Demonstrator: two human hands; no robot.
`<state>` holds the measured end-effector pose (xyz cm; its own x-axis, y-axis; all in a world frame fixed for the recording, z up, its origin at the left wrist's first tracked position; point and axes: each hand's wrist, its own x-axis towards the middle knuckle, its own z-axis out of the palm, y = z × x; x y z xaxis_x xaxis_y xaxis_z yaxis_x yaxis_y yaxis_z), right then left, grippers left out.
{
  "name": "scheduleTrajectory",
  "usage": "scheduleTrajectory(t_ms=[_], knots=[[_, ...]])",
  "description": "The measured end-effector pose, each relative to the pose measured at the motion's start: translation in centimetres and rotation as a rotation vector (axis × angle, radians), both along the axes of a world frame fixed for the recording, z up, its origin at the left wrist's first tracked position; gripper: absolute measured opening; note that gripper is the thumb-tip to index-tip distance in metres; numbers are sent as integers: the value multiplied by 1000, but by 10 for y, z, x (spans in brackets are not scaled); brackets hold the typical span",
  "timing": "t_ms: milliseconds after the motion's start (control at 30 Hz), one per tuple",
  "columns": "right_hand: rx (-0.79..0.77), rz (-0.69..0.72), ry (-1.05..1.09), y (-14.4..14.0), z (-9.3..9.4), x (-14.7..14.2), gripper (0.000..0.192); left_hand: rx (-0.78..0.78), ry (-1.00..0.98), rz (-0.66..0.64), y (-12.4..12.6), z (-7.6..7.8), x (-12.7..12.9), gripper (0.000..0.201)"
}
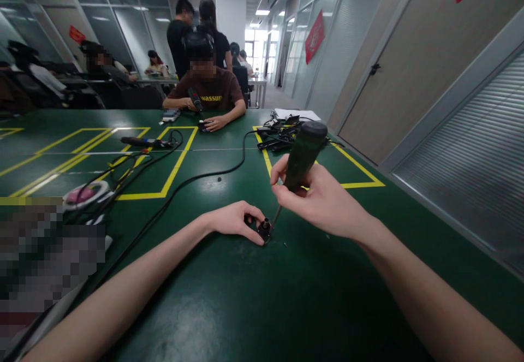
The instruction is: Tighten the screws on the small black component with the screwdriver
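Note:
My right hand (317, 195) is wrapped round the thick dark handle of a screwdriver (305, 152), which tilts so that its thin shaft runs down and to the left. The shaft's tip ends at the right side of a small black round part with a short upright stub (265, 230). That part sits on the green table (229, 307), pinched between the thumb and fingers of my left hand (235, 220). Whether the tip sits in a screw is too small to tell. A tiny bright sliver (285, 244) lies on the table just right of the part.
A black cable (196, 177) crosses the table. At the back right lies a heap of black cables and parts (282, 132); a corded tool (143, 142) and a white tape roll (87, 194) are left. Opposite, a co-worker (204, 89) holds a power screwdriver (195, 100).

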<state>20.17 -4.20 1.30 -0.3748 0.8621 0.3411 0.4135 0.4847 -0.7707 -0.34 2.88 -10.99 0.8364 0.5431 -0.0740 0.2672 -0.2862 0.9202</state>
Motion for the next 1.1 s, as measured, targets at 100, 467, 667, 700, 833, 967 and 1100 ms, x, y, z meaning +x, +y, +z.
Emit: scheduleTrajectory(t_ms=[100, 467, 667, 700, 833, 967, 1100], knots=[[19, -18, 7, 0, -2, -1, 4, -4, 5, 3, -1, 2, 0, 38], [48, -63, -23, -1, -6, 0, 6, -38, 24, 11, -4, 5, 2, 42], [41, -56, -26, -2, -2, 1, 14, -20, 12, 3, -2, 2, 2, 39], [40, -54, -35, -1, -3, 2, 14, -18, 13, 5, -2, 2, 2, 39], [33, -18, -60, 1, -5, 5, 9, -17, 19, 14, -1, -1, 1, 39], [18, -10, -70, 1, -5, 7, 8, -10, 9, 11, -1, -3, 0, 39], [-1, -9, -70, 0, -2, 7, 8, -6, 3, 5, 0, -3, 0, 41]])
